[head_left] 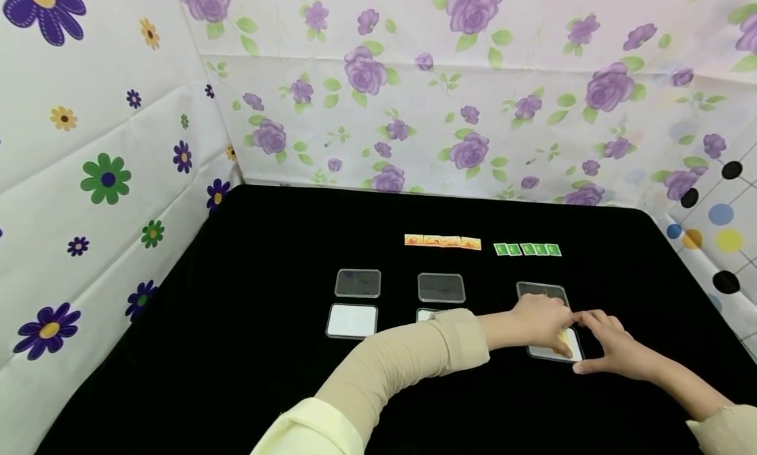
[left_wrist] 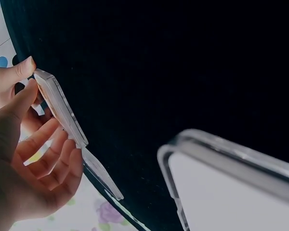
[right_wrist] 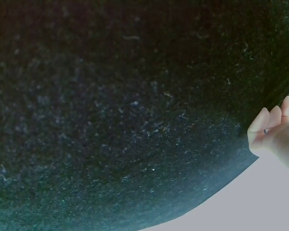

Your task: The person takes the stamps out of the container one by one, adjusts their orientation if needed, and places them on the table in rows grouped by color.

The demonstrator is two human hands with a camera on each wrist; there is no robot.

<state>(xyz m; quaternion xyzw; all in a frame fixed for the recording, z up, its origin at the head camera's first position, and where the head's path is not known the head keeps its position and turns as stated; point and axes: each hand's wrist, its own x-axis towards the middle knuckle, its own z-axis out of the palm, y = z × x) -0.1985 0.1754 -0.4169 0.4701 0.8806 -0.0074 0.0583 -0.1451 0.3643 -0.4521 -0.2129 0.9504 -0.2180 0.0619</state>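
Note:
My left hand (head_left: 541,320) reaches over the rightmost white-bottomed plastic case (head_left: 552,354), thumb down at a small yellow-orange piece (head_left: 566,342) lying in it. That piece is mostly covered by the hand. In the left wrist view the left hand (left_wrist: 36,168) has loosely bent fingers beside the case (left_wrist: 62,108). My right hand (head_left: 615,346) is at the case's right edge, its thumb by the near corner and its fingers spread toward the far corner. Behind the case lies a clear lid-like tray (head_left: 541,288), partly hidden by the left hand.
Two clear trays (head_left: 357,283) (head_left: 441,288) lie to the left, with a white-bottomed case (head_left: 351,321) and another white case (head_left: 426,315) before them; the left sleeve hides most of the latter. Farther back are orange printed strips (head_left: 442,242) and several green cards (head_left: 527,250) on black cloth.

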